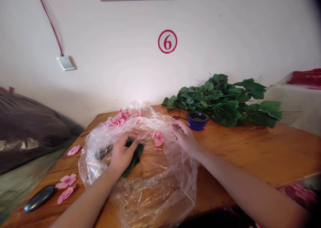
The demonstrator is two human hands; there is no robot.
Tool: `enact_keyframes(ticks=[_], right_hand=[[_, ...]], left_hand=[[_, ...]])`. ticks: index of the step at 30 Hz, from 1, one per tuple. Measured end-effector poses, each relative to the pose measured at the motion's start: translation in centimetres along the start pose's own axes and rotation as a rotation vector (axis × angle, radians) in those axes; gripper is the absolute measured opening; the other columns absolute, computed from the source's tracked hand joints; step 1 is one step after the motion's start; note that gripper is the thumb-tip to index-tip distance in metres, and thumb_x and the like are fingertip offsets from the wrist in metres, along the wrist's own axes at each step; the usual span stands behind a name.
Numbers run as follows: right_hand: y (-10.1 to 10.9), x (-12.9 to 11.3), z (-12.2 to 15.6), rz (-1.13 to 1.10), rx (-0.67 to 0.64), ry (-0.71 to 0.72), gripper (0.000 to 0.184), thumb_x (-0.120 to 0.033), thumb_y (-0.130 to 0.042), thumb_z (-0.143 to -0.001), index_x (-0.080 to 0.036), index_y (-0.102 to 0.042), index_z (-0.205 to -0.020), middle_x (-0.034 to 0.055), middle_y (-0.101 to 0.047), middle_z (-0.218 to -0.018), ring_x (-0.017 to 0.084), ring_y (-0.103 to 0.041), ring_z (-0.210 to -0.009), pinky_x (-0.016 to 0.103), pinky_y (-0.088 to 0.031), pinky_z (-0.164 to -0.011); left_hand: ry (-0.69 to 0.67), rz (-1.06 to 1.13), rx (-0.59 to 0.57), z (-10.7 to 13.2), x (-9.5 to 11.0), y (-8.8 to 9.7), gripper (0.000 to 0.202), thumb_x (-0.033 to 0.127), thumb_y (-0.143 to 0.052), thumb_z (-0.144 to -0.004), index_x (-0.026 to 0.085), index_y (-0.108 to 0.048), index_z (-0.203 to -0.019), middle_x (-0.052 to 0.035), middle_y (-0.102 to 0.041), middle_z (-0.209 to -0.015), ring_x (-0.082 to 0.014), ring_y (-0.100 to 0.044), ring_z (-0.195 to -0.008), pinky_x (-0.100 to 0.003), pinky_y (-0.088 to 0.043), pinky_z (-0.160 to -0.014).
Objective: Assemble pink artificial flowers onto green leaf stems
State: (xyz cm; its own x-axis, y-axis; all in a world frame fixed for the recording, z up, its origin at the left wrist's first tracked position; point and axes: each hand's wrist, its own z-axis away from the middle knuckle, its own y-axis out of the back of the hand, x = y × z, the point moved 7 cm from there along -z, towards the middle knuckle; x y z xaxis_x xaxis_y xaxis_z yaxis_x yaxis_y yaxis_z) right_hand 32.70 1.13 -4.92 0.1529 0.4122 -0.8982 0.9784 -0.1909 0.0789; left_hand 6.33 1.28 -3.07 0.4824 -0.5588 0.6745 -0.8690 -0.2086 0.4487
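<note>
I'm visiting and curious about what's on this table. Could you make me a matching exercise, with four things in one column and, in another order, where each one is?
Things:
1. Left hand
2. Right hand
3. Heap of green leafy stems
4. Black oblong object

Places:
A. Beside loose pink blossoms near the table's left edge
B. On a dark green leaf among the folds of a clear plastic bag
C. Behind a blue round tub
D. Next to a pink flower

Right pairs: 1-B, 2-D, 3-C, 4-A.
</note>
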Motion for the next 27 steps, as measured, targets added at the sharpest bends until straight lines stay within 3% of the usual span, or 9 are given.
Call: enact_keyframes(ticks=[7,12,15,27], right_hand=[[0.0,0.0,0.0,0.039,0.019,0.045,0.034,-0.056,-0.059,-0.085,-0.023,-0.064,-0.094,0.0007,-0.057,-0.070,0.016,-0.049,-0.062,0.028,-0.040,-0.055],[-0.2,-0.2,0.3,0.062,0.001,0.071,0.032,-0.053,-0.058,-0.087,-0.022,-0.063,-0.093,0.0016,-0.058,-0.075,0.016,-0.051,-0.065,0.028,-0.042,-0.058],[-0.4,-0.3,0.4,0.071,-0.018,0.077,0.031,-0.051,-0.056,-0.089,-0.022,-0.062,-0.095,0.0012,-0.058,-0.075,0.016,-0.051,-0.064,0.028,-0.042,-0.059],[-1.2,-0.3,1.0,0.132,-0.124,0.088,0.027,-0.048,-0.054,-0.093,-0.023,-0.061,-0.088,-0.0001,-0.054,-0.075,0.015,-0.050,-0.068,0.027,-0.041,-0.061]], left_hand=[[0.126,0.376,0.027,0.5,1.3,-0.1,0.017,0.035,-0.068,-0.084,0.019,-0.072,-0.085,-0.0043,-0.072,-0.095,-0.0195,-0.065,-0.091,-0.032,-0.050,-0.088],[0.323,0.777,-0.057,1.1,1.0,-1.6,0.020,0.035,-0.071,-0.083,0.017,-0.074,-0.090,-0.0052,-0.072,-0.090,-0.0157,-0.065,-0.078,-0.028,-0.052,-0.078],[0.361,0.941,-0.121,1.2,1.5,-2.3,0.018,0.030,-0.070,-0.083,0.015,-0.075,-0.093,-0.0067,-0.072,-0.089,-0.0169,-0.067,-0.080,-0.028,-0.053,-0.077],[0.266,0.896,-0.242,2.6,2.1,-3.0,0.009,0.020,-0.072,-0.082,0.016,-0.078,-0.088,-0.0077,-0.077,-0.083,-0.0135,-0.065,-0.063,-0.026,-0.050,-0.065]])
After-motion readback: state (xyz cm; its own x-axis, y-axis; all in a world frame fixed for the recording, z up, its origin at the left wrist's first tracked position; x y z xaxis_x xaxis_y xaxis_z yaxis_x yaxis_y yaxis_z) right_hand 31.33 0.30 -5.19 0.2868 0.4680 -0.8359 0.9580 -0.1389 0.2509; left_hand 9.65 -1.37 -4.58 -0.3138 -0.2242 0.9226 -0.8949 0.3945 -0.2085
